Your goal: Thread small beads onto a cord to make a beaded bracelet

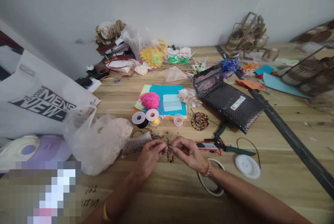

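Note:
My left hand (151, 154) is closed in a pinch at one end of a small beaded bracelet (170, 157), which hangs down between the hands. Close beside it, my right hand (190, 152) pinches a thin cord (170, 145) at the bracelet's top. The exact knot or joint is too small to make out. A pale thread runs up from there toward a clear pink spool (179, 120). Just behind the left hand lie a plastic bag of small beads (137, 144) and a few loose strung beads (157, 136).
Behind the hands are black thread (142, 123), a yellow-thread spool (152, 115), pink yarn (150, 100) and a coiled bead string (200, 121). To the right lie green-handled pliers (220, 142), a red cutter (207, 146), a white lid (247, 166) and a black bubble mailer (229, 102).

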### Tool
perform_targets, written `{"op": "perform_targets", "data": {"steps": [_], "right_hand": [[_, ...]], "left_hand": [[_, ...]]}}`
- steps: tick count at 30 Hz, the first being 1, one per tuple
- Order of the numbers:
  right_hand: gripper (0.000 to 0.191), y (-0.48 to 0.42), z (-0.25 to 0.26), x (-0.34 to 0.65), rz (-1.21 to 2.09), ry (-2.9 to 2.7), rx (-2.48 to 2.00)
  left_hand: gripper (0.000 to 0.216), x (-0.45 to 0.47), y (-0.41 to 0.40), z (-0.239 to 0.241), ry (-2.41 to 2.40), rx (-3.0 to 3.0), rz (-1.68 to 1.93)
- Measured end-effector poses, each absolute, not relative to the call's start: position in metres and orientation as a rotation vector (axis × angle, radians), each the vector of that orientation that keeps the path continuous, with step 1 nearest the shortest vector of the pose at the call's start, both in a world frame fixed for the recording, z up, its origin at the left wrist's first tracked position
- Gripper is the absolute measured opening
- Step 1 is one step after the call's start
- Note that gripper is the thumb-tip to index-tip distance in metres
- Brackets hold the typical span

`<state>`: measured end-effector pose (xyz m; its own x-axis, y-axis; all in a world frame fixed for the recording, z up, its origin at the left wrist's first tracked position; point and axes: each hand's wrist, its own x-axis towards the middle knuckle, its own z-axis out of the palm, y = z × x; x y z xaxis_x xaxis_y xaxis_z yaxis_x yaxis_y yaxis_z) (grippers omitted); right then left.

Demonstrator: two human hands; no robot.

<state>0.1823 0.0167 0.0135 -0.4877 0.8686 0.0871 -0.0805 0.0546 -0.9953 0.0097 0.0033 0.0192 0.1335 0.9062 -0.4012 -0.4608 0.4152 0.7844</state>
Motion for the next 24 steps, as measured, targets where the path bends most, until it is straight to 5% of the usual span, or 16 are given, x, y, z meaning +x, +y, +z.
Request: {"op": "perform_targets", "data": {"steps": [24], "right_hand": [[0.018,0.0149,0.0134,0.1822,1.457,-1.715,-0.887]], "left_hand": [[0.023,0.0152,0.0016,0.0226,0.985,0.528,1.051]]}}
